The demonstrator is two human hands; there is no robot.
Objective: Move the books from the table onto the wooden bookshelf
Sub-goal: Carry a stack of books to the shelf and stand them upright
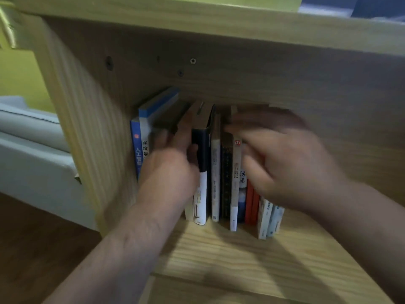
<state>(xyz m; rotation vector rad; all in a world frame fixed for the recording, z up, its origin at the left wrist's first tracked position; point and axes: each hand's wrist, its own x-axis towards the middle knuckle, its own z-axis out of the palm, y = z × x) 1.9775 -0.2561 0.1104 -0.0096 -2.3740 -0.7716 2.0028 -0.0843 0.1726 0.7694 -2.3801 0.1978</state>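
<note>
Several books stand upright in a row inside the wooden bookshelf [219, 255]. My left hand [173, 163] reaches in at the left of the row, fingers against the top of a dark-and-white spined book [202, 172], beside blue-spined books [140, 139]. My right hand [285, 163] is blurred and lies over the tops of the books further right, near a white-spined book [236, 172] and red-spined books [252, 205]. Whether either hand grips a book is unclear.
The shelf's left side panel [83, 119] and top board [219, 20] enclose the space. Bare shelf board lies right of the books [317, 249]. A pale grey sofa [32, 150] stands to the left on a dark wood floor [32, 249], against a green wall.
</note>
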